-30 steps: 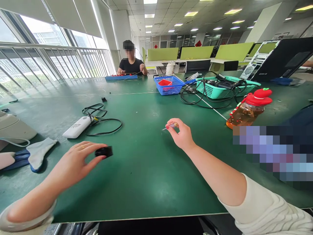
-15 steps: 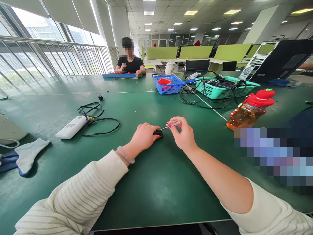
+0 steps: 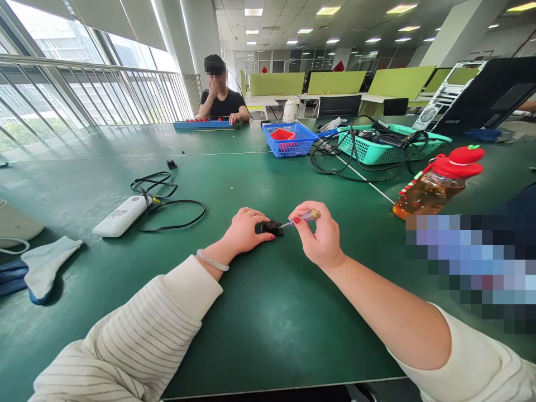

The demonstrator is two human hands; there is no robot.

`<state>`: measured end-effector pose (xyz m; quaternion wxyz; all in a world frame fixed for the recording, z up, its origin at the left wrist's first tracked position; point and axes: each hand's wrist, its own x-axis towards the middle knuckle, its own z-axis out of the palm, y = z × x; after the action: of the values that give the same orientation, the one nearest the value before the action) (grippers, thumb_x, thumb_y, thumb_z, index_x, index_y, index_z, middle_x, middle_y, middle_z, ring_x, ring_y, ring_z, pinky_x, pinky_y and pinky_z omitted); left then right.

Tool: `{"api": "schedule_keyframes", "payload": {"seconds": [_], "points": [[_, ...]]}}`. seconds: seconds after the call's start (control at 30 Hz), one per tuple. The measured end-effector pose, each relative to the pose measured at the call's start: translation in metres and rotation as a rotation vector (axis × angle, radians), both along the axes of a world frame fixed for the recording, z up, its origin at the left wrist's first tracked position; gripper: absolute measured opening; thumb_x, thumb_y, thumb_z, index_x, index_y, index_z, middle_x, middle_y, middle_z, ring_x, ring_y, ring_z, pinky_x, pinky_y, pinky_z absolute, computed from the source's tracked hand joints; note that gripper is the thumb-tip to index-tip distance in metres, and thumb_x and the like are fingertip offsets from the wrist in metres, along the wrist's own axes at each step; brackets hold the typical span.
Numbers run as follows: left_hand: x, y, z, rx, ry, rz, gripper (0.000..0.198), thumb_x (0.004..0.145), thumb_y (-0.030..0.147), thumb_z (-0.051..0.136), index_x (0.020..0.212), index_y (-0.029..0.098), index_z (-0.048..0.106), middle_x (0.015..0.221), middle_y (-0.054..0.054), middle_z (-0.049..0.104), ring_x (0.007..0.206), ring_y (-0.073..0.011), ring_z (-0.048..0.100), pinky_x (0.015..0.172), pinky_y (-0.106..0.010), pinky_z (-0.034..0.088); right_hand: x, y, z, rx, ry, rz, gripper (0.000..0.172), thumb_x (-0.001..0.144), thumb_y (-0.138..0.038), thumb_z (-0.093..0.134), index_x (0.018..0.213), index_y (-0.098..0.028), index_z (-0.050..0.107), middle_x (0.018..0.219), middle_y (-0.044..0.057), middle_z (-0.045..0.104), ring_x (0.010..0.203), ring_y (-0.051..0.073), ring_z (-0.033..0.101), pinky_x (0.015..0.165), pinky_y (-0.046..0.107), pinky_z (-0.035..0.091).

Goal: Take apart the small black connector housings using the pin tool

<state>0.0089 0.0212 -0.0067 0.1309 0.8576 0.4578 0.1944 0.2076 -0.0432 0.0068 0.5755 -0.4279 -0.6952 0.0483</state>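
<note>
Green tabletop spreads beneath both hands; poking rightward from the left hand, a small black block lies roughly crosswise, thumb and fingers closed to its width; to its right, the right hand pinches a screwdriver, tip at the block's near-right end, contact unclear

Open-plan office — lime-green partitions, black chairs, lit ceiling panels, wide windows behind a railing
</note>
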Motion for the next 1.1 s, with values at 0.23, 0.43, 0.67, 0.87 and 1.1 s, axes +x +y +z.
{"api": "schedule_keyframes", "payload": {"seconds": [0.23, 0.43, 0.67, 0.87, 1.1], "points": [[0.001, 0.000, 0.000, -0.031, -0.004, 0.015, 0.046, 0.077, 0.049, 0.076, 0.116, 0.024, 0.072, 0.126, -0.008, 0.068, 0.129, -0.0320, 0.048, 0.112, -0.049, 0.038, 0.000, 0.000, -0.001, 0.036, -0.020, 0.073, 0.010, 0.096, -0.030, 0.053, 0.105, -0.027, 0.053, 0.089, 0.005, 0.072, 0.087, 0.022, 0.069, 0.083, 0.040, 0.057], [-0.003, 0.003, -0.003, -0.061, -0.028, 0.021, 0.045, 0.075, 0.049, 0.077, 0.114, 0.026, 0.072, 0.128, -0.005, 0.067, 0.131, -0.0320, 0.047, 0.115, -0.047, 0.037, 0.002, 0.004, -0.004, 0.140, 0.033, 0.070, 0.007, 0.095, -0.027, 0.055, 0.103, -0.027, 0.055, 0.092, 0.004, 0.071, 0.089, 0.021, 0.069, 0.087, 0.041, 0.057], [-0.005, 0.004, -0.005, -0.059, -0.043, -0.004, 0.045, 0.077, 0.051, 0.074, 0.114, 0.026, 0.072, 0.126, -0.006, 0.067, 0.129, -0.0317, 0.048, 0.115, -0.048, 0.036, 0.003, 0.013, -0.010, -0.022, 0.198, 0.159, 0.013, 0.097, -0.037, 0.056, 0.104, -0.027, 0.054, 0.093, 0.003, 0.070, 0.088, 0.020, 0.071, 0.086, 0.041, 0.057], [-0.005, 0.003, -0.003, -0.058, -0.040, -0.011, 0.043, 0.079, 0.050, 0.072, 0.114, 0.026, 0.072, 0.127, -0.006, 0.066, 0.130, -0.0314, 0.048, 0.115, -0.048, 0.036, 0.005, 0.015, -0.011, -0.118, 0.298, 0.216, 0.019, 0.095, -0.043, 0.059, 0.104, -0.027, 0.053, 0.092, 0.002, 0.069, 0.089, 0.020, 0.071, 0.088, 0.043, 0.056], [-0.005, 0.003, -0.004, -0.061, -0.023, -0.013, 0.043, 0.081, 0.049, 0.071, 0.117, 0.026, 0.071, 0.129, -0.006, 0.065, 0.130, -0.0306, 0.047, 0.115, -0.049, 0.036, 0.005, 0.017, -0.009, -0.135, 0.385, 0.225, 0.025, 0.093, -0.047, 0.060, 0.106, -0.027, 0.051, 0.088, 0.002, 0.070, 0.087, 0.020, 0.071, 0.089, 0.043, 0.056]]}}
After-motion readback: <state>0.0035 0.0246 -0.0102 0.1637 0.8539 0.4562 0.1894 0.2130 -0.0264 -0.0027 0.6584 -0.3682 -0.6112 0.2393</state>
